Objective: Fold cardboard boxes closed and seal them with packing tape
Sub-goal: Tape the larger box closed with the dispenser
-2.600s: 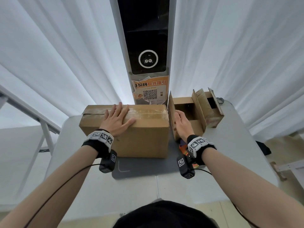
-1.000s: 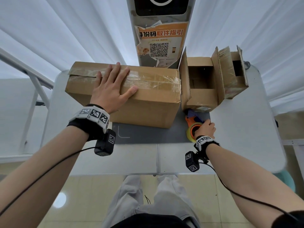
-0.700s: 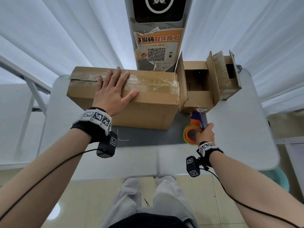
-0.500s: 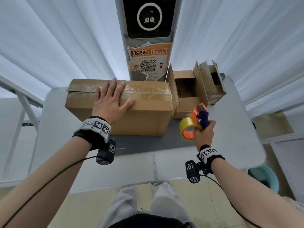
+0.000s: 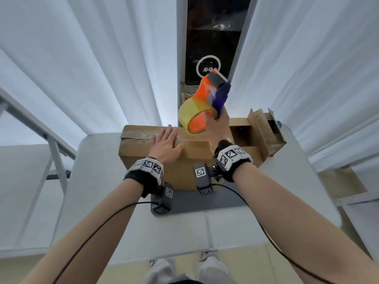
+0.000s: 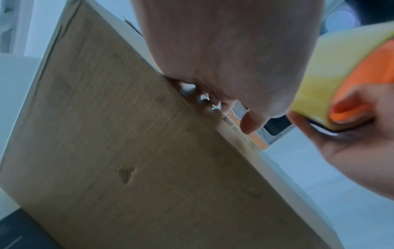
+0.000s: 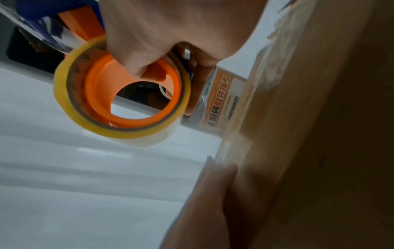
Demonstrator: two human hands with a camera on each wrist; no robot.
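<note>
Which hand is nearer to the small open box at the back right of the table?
Right. The right hand, gripping the tape dispenser, is raised just left of the small open box. The left hand lies flat on the big closed box, farther left.

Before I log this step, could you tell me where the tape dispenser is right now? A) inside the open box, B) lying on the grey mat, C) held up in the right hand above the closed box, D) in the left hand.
C: the right hand grips the tape dispenser in the air above the closed box, while the left hand lies flat on the box top.
</note>
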